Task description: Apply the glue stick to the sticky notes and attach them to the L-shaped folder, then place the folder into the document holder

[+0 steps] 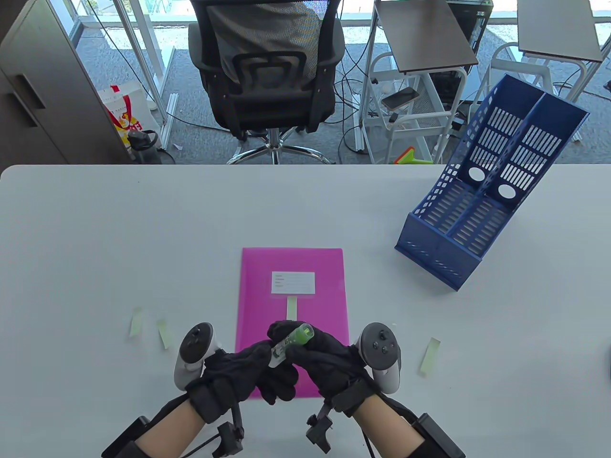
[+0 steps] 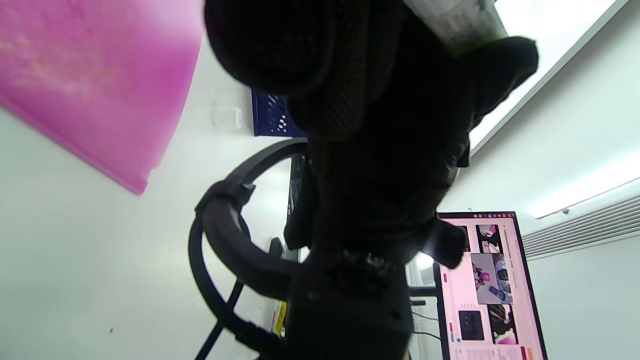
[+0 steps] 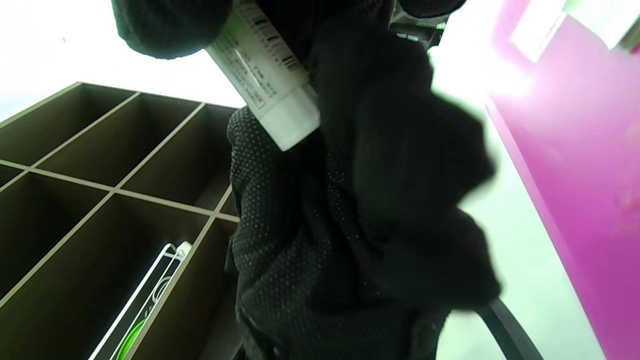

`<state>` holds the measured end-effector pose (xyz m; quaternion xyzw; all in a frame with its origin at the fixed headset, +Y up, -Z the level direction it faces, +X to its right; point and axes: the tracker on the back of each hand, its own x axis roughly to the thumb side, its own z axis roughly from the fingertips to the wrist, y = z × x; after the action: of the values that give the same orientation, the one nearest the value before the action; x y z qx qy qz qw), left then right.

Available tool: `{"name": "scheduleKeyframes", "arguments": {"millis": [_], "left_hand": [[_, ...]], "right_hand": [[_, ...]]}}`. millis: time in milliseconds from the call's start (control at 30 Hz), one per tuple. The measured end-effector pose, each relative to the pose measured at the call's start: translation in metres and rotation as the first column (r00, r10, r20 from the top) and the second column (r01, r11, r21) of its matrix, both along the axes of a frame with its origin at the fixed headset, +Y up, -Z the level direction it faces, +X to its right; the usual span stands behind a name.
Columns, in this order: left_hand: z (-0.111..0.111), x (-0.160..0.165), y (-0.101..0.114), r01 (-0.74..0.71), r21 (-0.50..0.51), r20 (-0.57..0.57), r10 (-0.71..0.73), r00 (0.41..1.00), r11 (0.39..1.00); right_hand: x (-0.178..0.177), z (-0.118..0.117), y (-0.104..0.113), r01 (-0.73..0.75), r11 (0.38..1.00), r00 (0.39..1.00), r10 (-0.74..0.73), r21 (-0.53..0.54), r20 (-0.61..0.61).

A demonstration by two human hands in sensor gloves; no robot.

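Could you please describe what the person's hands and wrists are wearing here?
Both the left hand and the right hand wear black textured gloves. A grey and black controller-like tracker is strapped to each back, and black straps, camera mounts and thin cables sit at the wrists.

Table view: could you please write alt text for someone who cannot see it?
Both gloved hands, left hand and right hand, hold a glue stick above a pink folder bearing one sticky note. Three loose notes lie on the white table; a blue document holder stands far right.

black office chair point(image 1: 267, 62), red-and-white bag point(image 1: 125, 112), computer monitor point(image 2: 487, 290)
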<state>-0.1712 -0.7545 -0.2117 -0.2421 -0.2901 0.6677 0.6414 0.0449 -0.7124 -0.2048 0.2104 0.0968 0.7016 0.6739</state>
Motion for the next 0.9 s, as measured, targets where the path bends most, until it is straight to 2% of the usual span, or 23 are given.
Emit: {"name": "scheduleKeyframes", "arguments": {"millis": [100, 167, 267, 333, 400, 467, 533, 600, 700, 733, 867, 900], "left_hand": [[-0.001, -0.004, 0.002, 0.069, 0.065, -0.13, -0.06, 0.99, 0.995], [-0.001, -0.005, 0.003, 0.076, 0.066, -0.167, -0.064, 0.984, 0.995], [-0.001, -0.004, -0.002, 0.012, -0.001, -0.092, -0.012, 0.996, 1.0], [0.0, -0.001, -0.011, -0.094, -0.116, 0.034, 0.099, 0.995, 0.989], [0.001, 0.003, -0.011, -0.157, -0.203, 0.071, 0.175, 0.982, 0.966], [0.0, 0.003, -0.007, -0.112, -0.164, 0.064, 0.124, 0.99, 0.98], [-0.002, 0.0, -0.002, -0.061, -0.077, 0.048, 0.064, 0.997, 0.995], [-0.001, 0.0, 0.001, -0.025, -0.022, 0.02, 0.025, 0.999, 0.999], [0.0, -0.001, 0.0, -0.003, -0.018, -0.188, 0.0, 0.982, 1.0], [0.0, -0.001, 0.0, 0.005, -0.021, -0.214, -0.009, 0.977, 1.0], [-0.001, -0.003, -0.007, -0.019, -0.047, -0.15, 0.011, 0.989, 0.999], [-0.001, -0.002, -0.012, -0.041, -0.093, -0.081, 0.033, 0.996, 0.995]], "right_hand": [[-0.001, 0.003, 0.004, -0.049, 0.999, 0.996, 0.047, 0.023, 0.079], [-0.001, 0.004, 0.006, -0.045, 0.999, 0.995, 0.043, 0.026, 0.091], [-0.001, 0.004, 0.005, -0.007, 1.0, 0.998, 0.005, 0.019, 0.062], [-0.004, 0.004, 0.004, 0.007, 1.0, 1.0, -0.007, 0.017, -0.027], [-0.007, 0.005, 0.003, 0.005, 1.0, 1.0, -0.004, 0.019, -0.021], [-0.006, 0.005, 0.003, 0.004, 1.0, 1.0, -0.003, 0.02, -0.026], [-0.005, 0.005, 0.004, -0.001, 1.0, 1.0, 0.002, 0.031, -0.02], [-0.004, 0.003, 0.006, -0.04, 0.997, 0.998, 0.037, 0.063, 0.048], [-0.003, -0.002, 0.0, -0.092, 0.994, 0.989, 0.085, 0.054, 0.122], [-0.003, -0.003, -0.001, -0.077, 0.996, 0.991, 0.072, 0.039, 0.114], [-0.003, -0.001, 0.002, -0.051, 0.998, 0.994, 0.047, 0.045, 0.099], [-0.004, 0.0, 0.003, -0.033, 0.998, 0.997, 0.03, 0.046, 0.067]]}}
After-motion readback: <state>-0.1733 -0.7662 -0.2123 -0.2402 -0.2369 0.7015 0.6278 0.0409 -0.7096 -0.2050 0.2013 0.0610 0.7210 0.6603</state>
